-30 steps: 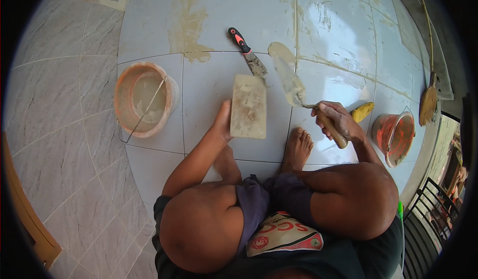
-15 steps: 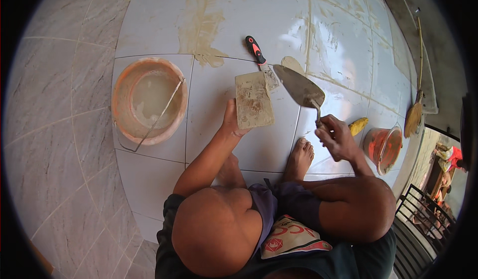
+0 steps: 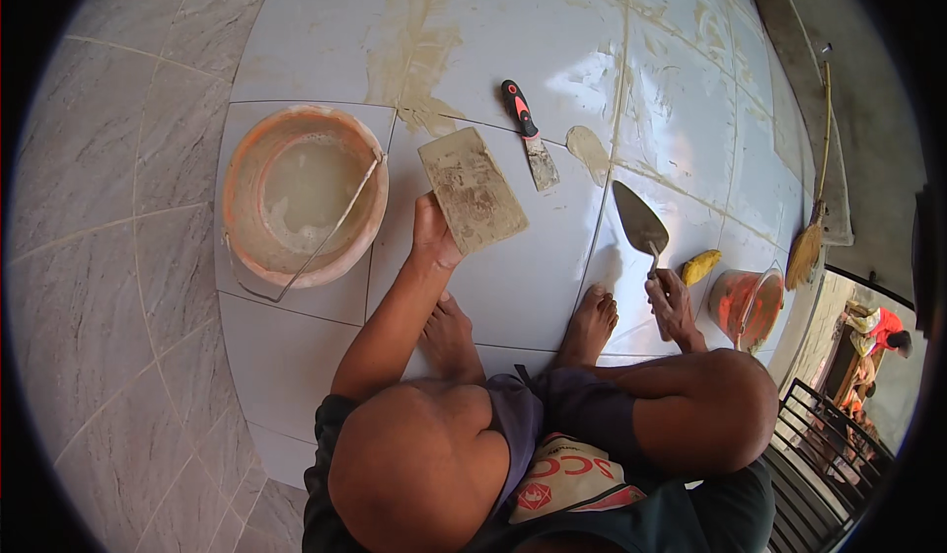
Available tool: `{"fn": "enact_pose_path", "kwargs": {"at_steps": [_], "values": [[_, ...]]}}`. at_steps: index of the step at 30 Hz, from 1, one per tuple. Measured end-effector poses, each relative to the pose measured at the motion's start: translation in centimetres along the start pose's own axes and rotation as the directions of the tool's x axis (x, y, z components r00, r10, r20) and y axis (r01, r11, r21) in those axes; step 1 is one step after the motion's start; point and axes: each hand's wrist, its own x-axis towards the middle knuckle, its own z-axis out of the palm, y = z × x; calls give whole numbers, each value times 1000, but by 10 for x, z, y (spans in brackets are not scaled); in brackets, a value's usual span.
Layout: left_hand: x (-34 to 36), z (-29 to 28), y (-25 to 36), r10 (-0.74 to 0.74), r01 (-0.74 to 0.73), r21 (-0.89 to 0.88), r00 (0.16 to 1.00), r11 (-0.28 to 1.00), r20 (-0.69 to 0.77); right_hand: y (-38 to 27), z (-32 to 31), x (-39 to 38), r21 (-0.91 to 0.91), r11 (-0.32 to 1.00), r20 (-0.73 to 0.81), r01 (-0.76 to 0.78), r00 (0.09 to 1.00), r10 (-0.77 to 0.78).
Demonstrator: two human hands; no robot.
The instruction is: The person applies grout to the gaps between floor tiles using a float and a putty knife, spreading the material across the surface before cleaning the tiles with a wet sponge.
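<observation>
My left hand (image 3: 434, 232) grips a rectangular, grout-smeared float (image 3: 473, 188), tilted, just right of an orange bucket (image 3: 247, 193) of cloudy water. My right hand (image 3: 669, 301) is closed round the handle of a pointed trowel (image 3: 636, 218), its blade over the white tiled floor (image 3: 513, 287). Between them, farther forward, a scraper (image 3: 521, 109) with a black-and-red handle lies beside a patch of beige paste (image 3: 587, 153). A yellow sponge (image 3: 700, 264) lies right of the trowel, near a smaller orange bucket (image 3: 735, 301).
A straw broom (image 3: 807, 242) stands along the right edge by a concrete strip. Below it are a black railing (image 3: 819, 415) and, beyond, people, one in red (image 3: 888, 328). Marble-patterned tiles (image 3: 118, 287) cover the left side. My bare feet and bent knees are below my hands.
My left hand has moved the float leftward, toward the large bucket. The trowel has swung lower and to the right, away from the float. The view has shifted slightly.
</observation>
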Motion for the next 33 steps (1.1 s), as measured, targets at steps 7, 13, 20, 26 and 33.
{"fn": "enact_pose_path", "kwargs": {"at_steps": [7, 13, 20, 26, 33], "values": [[-19, 5, 12, 71, -58, 81, 982, 995, -176, 45, -18, 24, -319, 909, 325, 268, 932, -161], [-44, 3, 28, 145, -87, 229, 957, 969, -252, -152, 14, 209, -470, 289, 537, 834, 530, -656], [-51, -9, 65, 122, -52, 254, 956, 966, -265, -198, 98, 314, -633, -36, 555, 773, 421, -718], [-38, -25, 91, 158, -78, 268, 943, 960, -292, -209, 82, 301, -198, 669, 110, 717, 694, -712], [12, -29, 86, 102, 27, 317, 919, 948, -382, -177, 82, 272, 893, 447, 95, -49, 992, -81]]}}
